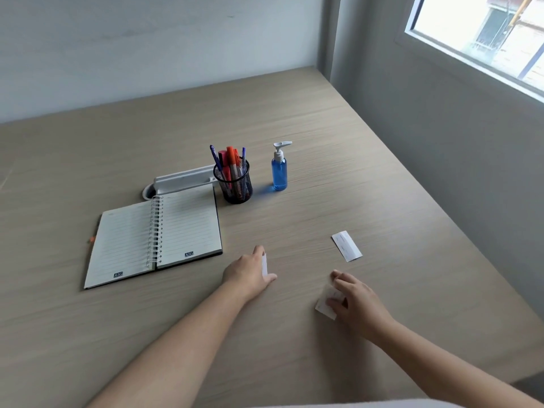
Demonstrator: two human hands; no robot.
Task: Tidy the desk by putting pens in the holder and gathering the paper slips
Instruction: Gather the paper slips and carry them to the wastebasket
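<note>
A black mesh pen holder (234,185) stands mid-desk with several red, orange and blue pens upright in it. My left hand (248,272) rests on the desk in front of the notebook, holding a white paper slip (264,265) edge-up between thumb and fingers. My right hand (357,304) lies further right, its fingers pressing on a second white slip (326,306) that is partly covered. A third slip (346,246) lies flat and free on the desk beyond my right hand.
An open spiral notebook (153,237) lies left of the holder, with an orange-tipped pen (91,239) peeking out at its left edge. A blue pump bottle (279,167) stands right of the holder. A white cable tray (184,179) sits behind the notebook. The wall runs along the desk's right edge.
</note>
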